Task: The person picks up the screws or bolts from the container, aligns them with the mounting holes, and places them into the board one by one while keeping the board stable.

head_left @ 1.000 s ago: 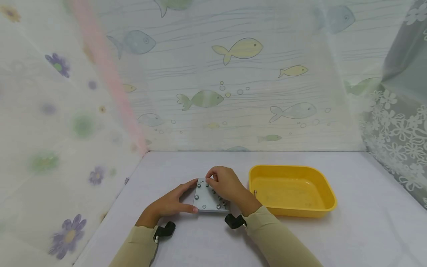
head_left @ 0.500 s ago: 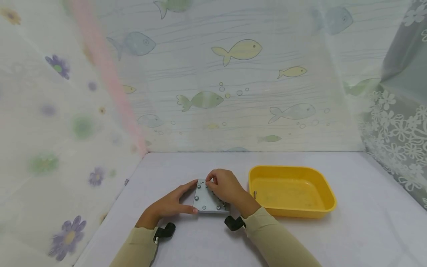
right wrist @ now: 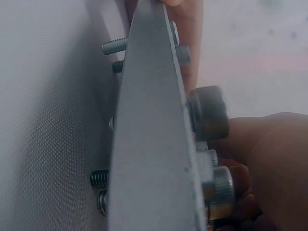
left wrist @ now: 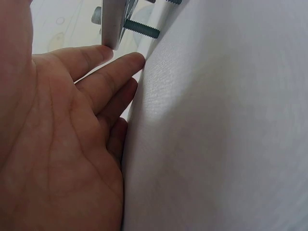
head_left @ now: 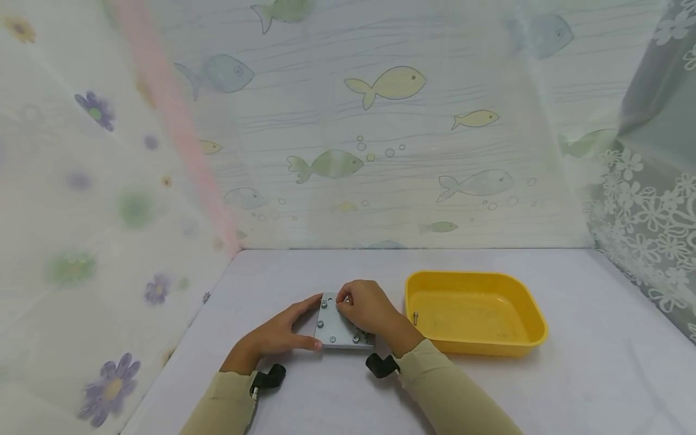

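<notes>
A grey metal plate (head_left: 338,326) studded with several bolts (head_left: 321,324) lies on the white table in the head view. My left hand (head_left: 272,333) holds its left side, thumb at the near corner and index finger at the far one. My right hand (head_left: 371,307), fingers bent, pinches at a bolt near the plate's far edge; the fingers hide that bolt. In the right wrist view the plate (right wrist: 151,125) appears edge-on, bolt heads (right wrist: 210,113) on one face and threaded ends (right wrist: 114,46) on the other. A threaded shank (left wrist: 142,29) sticks out beneath the plate in the left wrist view.
A yellow tray (head_left: 467,347) stands right of the plate, close to the right forearm. One loose bolt (head_left: 415,318) rests against its left wall. Patterned curtains (head_left: 391,181) close off the back and sides of the table.
My right hand has shifted slightly nearer along the plate, and its fingers now cover more of the bolts. The left hand and plate stay in place.
</notes>
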Demonstrator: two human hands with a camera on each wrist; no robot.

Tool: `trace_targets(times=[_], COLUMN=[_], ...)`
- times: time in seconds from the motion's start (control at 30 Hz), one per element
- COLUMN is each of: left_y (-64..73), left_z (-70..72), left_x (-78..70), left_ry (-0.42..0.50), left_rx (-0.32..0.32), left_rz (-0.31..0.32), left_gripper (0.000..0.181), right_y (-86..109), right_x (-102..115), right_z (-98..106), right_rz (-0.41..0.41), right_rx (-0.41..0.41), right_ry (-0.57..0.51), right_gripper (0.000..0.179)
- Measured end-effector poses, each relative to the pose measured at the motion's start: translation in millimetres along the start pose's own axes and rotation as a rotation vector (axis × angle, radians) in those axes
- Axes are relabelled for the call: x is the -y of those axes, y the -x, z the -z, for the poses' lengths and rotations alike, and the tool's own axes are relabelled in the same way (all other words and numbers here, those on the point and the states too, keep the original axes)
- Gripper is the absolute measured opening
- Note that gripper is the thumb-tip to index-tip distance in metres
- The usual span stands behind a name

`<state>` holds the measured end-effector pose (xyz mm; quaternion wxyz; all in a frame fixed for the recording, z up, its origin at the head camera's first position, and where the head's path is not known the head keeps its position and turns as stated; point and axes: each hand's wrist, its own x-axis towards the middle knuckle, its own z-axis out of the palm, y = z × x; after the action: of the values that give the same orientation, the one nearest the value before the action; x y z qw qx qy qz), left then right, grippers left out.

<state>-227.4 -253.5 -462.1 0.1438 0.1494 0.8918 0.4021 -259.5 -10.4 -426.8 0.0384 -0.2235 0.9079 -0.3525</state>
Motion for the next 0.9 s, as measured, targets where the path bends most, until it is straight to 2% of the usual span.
trace_targets(times=[0.4, 0.57, 0.73, 0.9], left_y=[-1.1, -0.1, 0.4, 0.9], left_z=[2.9, 3.3, 3.7, 1.9], left_x=[3.5, 3.0, 0.8, 0.0], left_ry=[-0.016, -0.005, -0.017, -0.028], left_rx=[-0.003, -0.003, -0.005, -0.011], left_rz=[0.011, 0.003, 0.008, 0.038], left_gripper=[0.108, 0.108, 0.108, 0.108], right_y=[-1.6, 0.0, 4.0, 10.1], right_x=[0.9, 4.3, 8.3, 4.5], right_z=[6.5, 14.1, 27.8, 50.9], right_rz=[0.021, 0.040, 0.042, 0.084], right_rx=[0.002, 0.032, 0.091, 0.124], right_ry=[-0.003, -0.007, -0.017, -0.043], right_gripper=[0.010, 0.007, 0.010, 0.014])
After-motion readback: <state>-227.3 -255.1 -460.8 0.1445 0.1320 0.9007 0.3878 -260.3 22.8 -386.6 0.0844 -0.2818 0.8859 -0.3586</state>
